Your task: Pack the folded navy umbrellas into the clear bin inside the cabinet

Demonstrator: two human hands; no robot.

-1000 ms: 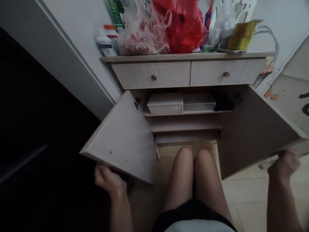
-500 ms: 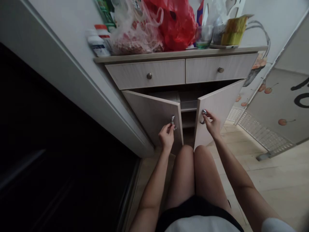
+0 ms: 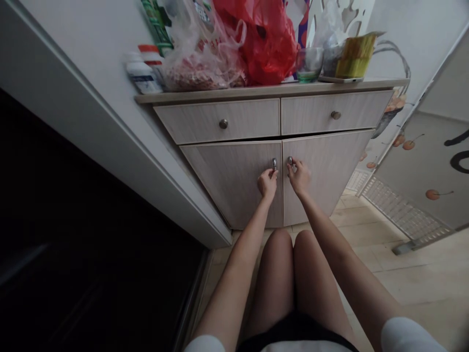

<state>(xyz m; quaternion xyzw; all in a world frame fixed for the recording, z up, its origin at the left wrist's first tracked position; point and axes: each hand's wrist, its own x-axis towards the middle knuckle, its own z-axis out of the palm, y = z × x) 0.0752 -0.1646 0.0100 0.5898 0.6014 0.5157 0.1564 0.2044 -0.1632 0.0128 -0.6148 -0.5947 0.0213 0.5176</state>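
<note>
My left hand pinches the metal handle of the left cabinet door. With its fingers closed, my right hand grips the matching handle on the right cabinet door. Both pale wood-grain doors stand almost flush with the cabinet, their inner edges side by side. A thin dark gap shows along their top, under the drawers. The cabinet's inside is hidden behind them. My fingers cover the lower part of each handle.
Above the doors are two drawers with round knobs. The cabinet top carries white bottles, a clear plastic bag, a red bag, a glass and a yellow packet. A printed panel stands at right.
Both cabinet doors have swung inward from half open to nearly closed, with my hands on their handles. My hands have moved forward and closer together.
</note>
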